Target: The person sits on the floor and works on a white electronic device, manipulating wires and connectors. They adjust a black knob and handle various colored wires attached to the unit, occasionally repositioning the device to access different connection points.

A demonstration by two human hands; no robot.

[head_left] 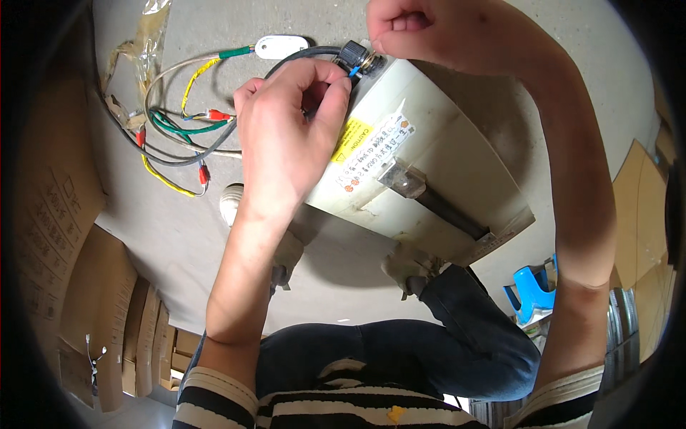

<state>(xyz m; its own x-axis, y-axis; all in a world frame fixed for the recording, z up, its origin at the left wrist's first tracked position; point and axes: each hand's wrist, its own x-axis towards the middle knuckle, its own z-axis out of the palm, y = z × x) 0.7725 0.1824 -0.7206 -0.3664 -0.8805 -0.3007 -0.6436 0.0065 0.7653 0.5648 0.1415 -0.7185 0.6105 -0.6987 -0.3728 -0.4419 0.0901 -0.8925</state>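
Note:
A cream-white box-shaped unit (436, 136) stands between my feet, with a dark bar handle (450, 211) and stickers on its face. At its far end is a ribbed black knob-like fitting (355, 55). My left hand (282, 132) is closed beside that fitting, thumb and forefinger pinched at a small blue piece (354, 71). On the fitting's other side my right hand (407, 30) is closed in a pinch, fingertips close to its edge. Whatever lies between the right fingertips is too small to make out. A thick black cable (307, 52) runs from near the fitting toward the left.
Left of the unit lie cables with yellow and green sleeves (193, 86), red connectors (218, 114) and a white oval part (281, 47). Clear plastic wrap (151, 36) lies far left. Cardboard boxes (96, 300) line the left side. A blue stool (532, 289) stands at right.

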